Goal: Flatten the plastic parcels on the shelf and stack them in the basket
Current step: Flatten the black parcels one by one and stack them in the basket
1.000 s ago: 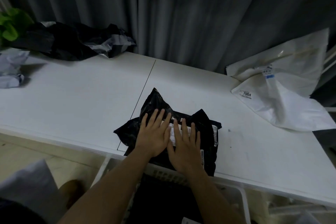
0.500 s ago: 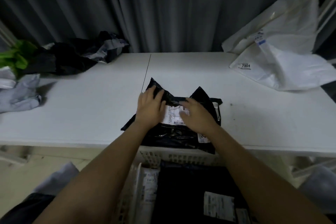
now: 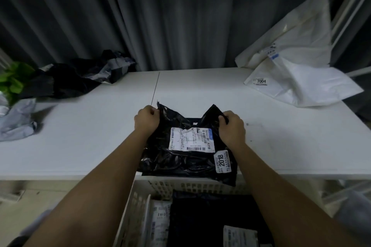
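The white shelf (image 3: 104, 126) has a thin dark seam running front to back. A black parcel (image 3: 180, 158) lies at its front edge, overhanging it. White parcels (image 3: 297, 78) rest at the rear right; crumpled black (image 3: 80, 78), grey (image 3: 18, 120) and green (image 3: 12, 78) bags at the left.

Both hands grip top corners of black parcel (image 3: 180, 158) w/ white label: left hand (image 3: 146, 118), right hand (image 3: 231, 129). Parcel overhangs bench (image 3: 90, 126) front edge, above white basket (image 3: 138, 212) holding flat parcels
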Demonstrator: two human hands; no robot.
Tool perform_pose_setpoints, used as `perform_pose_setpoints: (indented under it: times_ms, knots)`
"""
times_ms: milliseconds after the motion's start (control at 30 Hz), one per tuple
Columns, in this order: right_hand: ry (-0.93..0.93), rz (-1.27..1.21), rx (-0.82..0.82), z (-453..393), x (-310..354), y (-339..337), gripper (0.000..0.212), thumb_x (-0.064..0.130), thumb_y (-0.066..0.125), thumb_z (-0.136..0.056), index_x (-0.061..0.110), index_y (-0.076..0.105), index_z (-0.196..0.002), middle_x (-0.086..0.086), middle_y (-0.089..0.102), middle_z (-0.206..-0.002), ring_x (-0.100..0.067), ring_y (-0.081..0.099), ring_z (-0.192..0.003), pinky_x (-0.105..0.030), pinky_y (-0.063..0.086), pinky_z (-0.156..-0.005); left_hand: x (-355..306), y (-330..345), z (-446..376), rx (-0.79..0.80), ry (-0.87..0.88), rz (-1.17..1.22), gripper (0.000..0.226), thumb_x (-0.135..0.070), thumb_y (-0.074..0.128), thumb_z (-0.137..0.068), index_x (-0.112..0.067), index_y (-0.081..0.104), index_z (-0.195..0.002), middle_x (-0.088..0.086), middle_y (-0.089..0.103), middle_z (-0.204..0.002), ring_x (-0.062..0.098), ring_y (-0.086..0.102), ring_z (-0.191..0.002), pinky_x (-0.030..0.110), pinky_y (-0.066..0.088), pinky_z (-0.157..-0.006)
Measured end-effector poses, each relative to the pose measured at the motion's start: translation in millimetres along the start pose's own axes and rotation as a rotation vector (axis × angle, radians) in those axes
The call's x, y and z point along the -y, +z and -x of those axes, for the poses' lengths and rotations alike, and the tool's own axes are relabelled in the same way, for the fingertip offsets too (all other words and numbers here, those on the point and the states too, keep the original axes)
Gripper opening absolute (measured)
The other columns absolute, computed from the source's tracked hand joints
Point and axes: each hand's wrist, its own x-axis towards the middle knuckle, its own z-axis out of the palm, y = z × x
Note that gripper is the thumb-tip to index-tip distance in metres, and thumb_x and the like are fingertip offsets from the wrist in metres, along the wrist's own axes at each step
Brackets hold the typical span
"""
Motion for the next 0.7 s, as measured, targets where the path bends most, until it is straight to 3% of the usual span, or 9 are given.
perform_pose_setpoints:
  times_ms: [100,167,367,533,633,700]
  knots:
    - [0.009,-0.211,-0.024,3.7,8.1,-17.4,0.019,0.022,0.046,-0.1,0.007,0.058,-0.1,-0.007,0.061,-0.086,-0.023,0.054,-0.078,-0.028,0.035,-0.064,-12.8,-16.1,15.1,-0.053,0.013,0.233,0.018,-0.023,0.043,-0.096,-0.007,0.049,-0.09,0.0,0.053,-0.079,0.023,0.051,-0.084,0.029,0.035,-0.073]
    - [0.009,-0.278,-0.034,4.6,12.8,-30.7,0.016,0.022,0.048,-0.1,0.009,0.057,-0.097,-0.001,0.057,-0.075,-0.019,0.052,-0.07,-0.028,0.032,-0.059,-19.5,-27.1,23.6,-0.044,0.032,0.325,0.018,-0.025,0.041,-0.097,-0.008,0.046,-0.093,-0.004,0.049,-0.078,0.019,0.047,-0.083,0.029,0.034,-0.074]
    - [0.111,-0.4,-0.064,-3.3,19.2,-56.1,0.014,0.022,0.053,-0.097,0.012,0.059,-0.09,-0.003,0.056,-0.075,-0.019,0.052,-0.072,-0.026,0.037,-0.058,-25.9,-45.0,34.2,-0.001,0.027,0.477,0.017,-0.032,0.038,-0.1,-0.015,0.038,-0.103,0.001,0.051,-0.087,0.02,0.051,-0.087,0.037,0.043,-0.085]
    - [0.267,-0.469,-0.046,-7.6,6.7,-68.6,0.016,0.018,0.055,-0.095,0.006,0.058,-0.086,-0.007,0.056,-0.079,-0.02,0.051,-0.07,-0.028,0.039,-0.065,-12.7,-45.2,34.4,-0.079,0.058,0.476,0.014,-0.025,0.037,-0.103,-0.013,0.029,-0.102,0.002,0.045,-0.079,0.017,0.044,-0.074,0.031,0.037,-0.07]
    - [0.386,-0.473,-0.021,-14.9,-7.9,-62.1,0.02,0.015,0.055,-0.094,0.003,0.058,-0.078,-0.015,0.062,-0.089,-0.029,0.058,-0.084,-0.035,0.048,-0.078,-4.7,-37.2,32.2,-0.098,-0.031,0.515,0.023,-0.031,0.043,-0.101,-0.013,0.029,-0.104,0.005,0.048,-0.085,0.021,0.049,-0.079,0.034,0.04,-0.075]
    - [0.437,-0.544,0.054,-15.2,-11.8,-58.3,0.019,0.017,0.052,-0.094,0.005,0.063,-0.086,-0.018,0.066,-0.104,-0.032,0.062,-0.094,-0.042,0.052,-0.088,-3.2,-32.4,33.9,-0.01,-0.129,0.596,0.041,-0.046,0.045,-0.097,-0.014,0.029,-0.117,0.008,0.052,-0.1,0.022,0.054,-0.089,0.037,0.045,-0.083]
